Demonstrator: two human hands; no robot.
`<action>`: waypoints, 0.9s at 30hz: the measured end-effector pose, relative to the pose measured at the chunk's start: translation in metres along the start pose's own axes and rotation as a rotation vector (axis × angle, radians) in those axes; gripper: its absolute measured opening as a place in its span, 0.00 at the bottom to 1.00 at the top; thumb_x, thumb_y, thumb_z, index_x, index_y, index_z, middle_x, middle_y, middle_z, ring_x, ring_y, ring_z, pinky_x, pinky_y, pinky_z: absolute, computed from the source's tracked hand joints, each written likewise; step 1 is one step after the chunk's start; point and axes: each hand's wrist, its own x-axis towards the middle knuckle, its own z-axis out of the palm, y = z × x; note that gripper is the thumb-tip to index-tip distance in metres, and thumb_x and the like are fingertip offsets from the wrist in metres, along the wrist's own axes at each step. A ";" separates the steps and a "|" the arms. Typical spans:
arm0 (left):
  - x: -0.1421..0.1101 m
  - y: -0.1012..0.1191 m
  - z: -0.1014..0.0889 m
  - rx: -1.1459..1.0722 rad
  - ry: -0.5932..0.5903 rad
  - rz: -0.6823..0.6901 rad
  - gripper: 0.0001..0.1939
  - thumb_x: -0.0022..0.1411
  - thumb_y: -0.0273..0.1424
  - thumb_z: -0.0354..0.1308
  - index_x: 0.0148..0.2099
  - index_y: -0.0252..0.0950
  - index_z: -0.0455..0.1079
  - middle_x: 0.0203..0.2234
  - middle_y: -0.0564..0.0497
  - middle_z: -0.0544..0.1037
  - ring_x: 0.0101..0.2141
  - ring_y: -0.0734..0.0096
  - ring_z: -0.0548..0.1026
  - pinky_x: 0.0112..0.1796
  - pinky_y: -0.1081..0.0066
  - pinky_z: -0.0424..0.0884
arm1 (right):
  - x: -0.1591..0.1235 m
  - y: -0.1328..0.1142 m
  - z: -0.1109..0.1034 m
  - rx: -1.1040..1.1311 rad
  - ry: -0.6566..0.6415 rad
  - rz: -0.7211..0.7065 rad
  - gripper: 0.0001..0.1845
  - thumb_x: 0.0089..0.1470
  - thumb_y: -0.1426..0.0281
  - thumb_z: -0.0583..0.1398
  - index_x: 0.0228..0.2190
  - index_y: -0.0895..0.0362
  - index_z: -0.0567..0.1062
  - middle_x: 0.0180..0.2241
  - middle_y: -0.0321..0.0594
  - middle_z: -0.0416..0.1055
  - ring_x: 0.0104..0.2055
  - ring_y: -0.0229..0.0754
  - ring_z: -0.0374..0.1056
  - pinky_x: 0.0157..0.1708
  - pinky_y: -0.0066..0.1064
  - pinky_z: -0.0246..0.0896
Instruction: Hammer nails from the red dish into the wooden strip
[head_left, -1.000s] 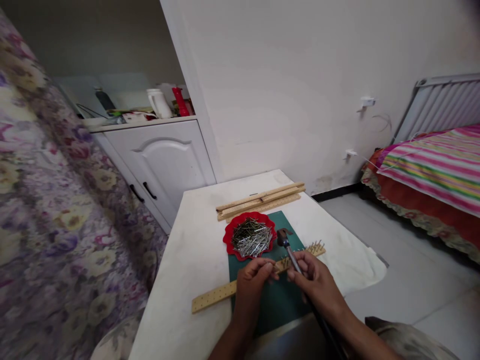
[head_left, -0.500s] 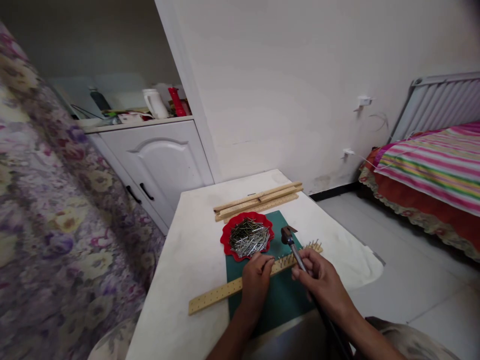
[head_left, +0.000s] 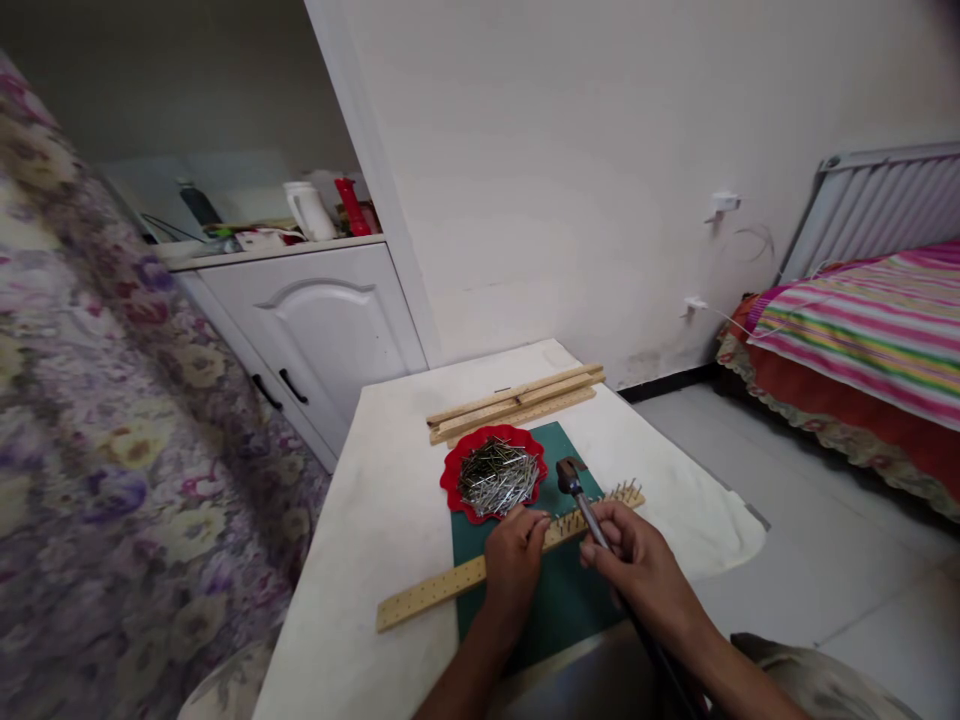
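A long wooden strip (head_left: 435, 595) with rows of holes lies across a green mat (head_left: 559, 600), and nails stand in its right end (head_left: 626, 492). My left hand (head_left: 514, 560) rests on the strip with fingers pinched at a nail I can barely see. My right hand (head_left: 641, 570) grips the handle of a hammer (head_left: 574, 482), whose head hovers just above the strip. A red scalloped dish (head_left: 491, 475) heaped with nails sits just beyond my left hand.
More wooden strips (head_left: 517, 400) lie stacked at the far side of the white table (head_left: 375, 540). A white cabinet (head_left: 322, 320) with clutter on top stands behind. Flowered fabric (head_left: 97, 400) hangs at left; a striped bed (head_left: 862, 340) is at right.
The hammer head rose a little, then came back down toward the strip. My left hand shifted slightly right along the strip and stays pinched there.
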 end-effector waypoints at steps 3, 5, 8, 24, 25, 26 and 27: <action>0.000 -0.001 0.001 0.011 0.000 0.002 0.12 0.62 0.31 0.49 0.33 0.37 0.74 0.28 0.51 0.75 0.32 0.71 0.72 0.34 0.74 0.64 | 0.000 0.000 0.001 -0.005 -0.003 0.001 0.07 0.48 0.71 0.60 0.31 0.56 0.67 0.22 0.30 0.66 0.23 0.33 0.59 0.20 0.21 0.54; 0.000 -0.002 0.001 0.019 -0.001 0.005 0.12 0.62 0.31 0.49 0.34 0.37 0.74 0.29 0.51 0.75 0.32 0.72 0.72 0.34 0.74 0.64 | -0.001 0.001 0.002 -0.005 -0.016 0.034 0.07 0.48 0.70 0.60 0.31 0.56 0.66 0.22 0.30 0.65 0.20 0.32 0.57 0.15 0.20 0.50; 0.000 -0.003 0.002 0.034 -0.006 0.002 0.12 0.62 0.31 0.49 0.34 0.37 0.73 0.28 0.51 0.75 0.31 0.72 0.71 0.34 0.74 0.64 | -0.001 0.002 0.004 -0.005 -0.033 0.056 0.08 0.48 0.70 0.59 0.33 0.56 0.65 0.22 0.29 0.63 0.18 0.31 0.54 0.12 0.18 0.47; 0.000 0.000 0.004 0.182 -0.032 -0.027 0.12 0.60 0.28 0.46 0.28 0.36 0.69 0.26 0.52 0.73 0.28 0.73 0.71 0.29 0.75 0.59 | -0.012 0.004 0.004 -0.200 -0.116 0.010 0.03 0.51 0.70 0.56 0.31 0.56 0.67 0.21 0.30 0.67 0.19 0.34 0.58 0.19 0.24 0.49; 0.000 0.001 0.004 0.181 -0.032 -0.030 0.12 0.60 0.28 0.46 0.28 0.36 0.69 0.26 0.52 0.73 0.28 0.73 0.70 0.29 0.75 0.59 | -0.011 0.005 0.004 -0.206 -0.118 0.004 0.03 0.51 0.70 0.56 0.31 0.56 0.67 0.21 0.30 0.67 0.19 0.34 0.58 0.19 0.24 0.50; 0.000 0.001 0.004 0.180 -0.031 -0.036 0.12 0.60 0.29 0.46 0.28 0.36 0.69 0.26 0.52 0.73 0.28 0.73 0.70 0.28 0.75 0.59 | -0.011 0.005 0.004 -0.208 -0.121 0.000 0.03 0.51 0.70 0.56 0.30 0.56 0.67 0.21 0.30 0.67 0.19 0.34 0.58 0.20 0.24 0.50; 0.000 0.001 0.004 0.178 -0.032 -0.041 0.12 0.60 0.29 0.47 0.28 0.36 0.69 0.26 0.52 0.73 0.28 0.73 0.70 0.28 0.75 0.59 | -0.010 0.006 0.004 -0.207 -0.125 -0.005 0.02 0.51 0.71 0.56 0.30 0.56 0.67 0.21 0.31 0.67 0.20 0.34 0.59 0.20 0.24 0.50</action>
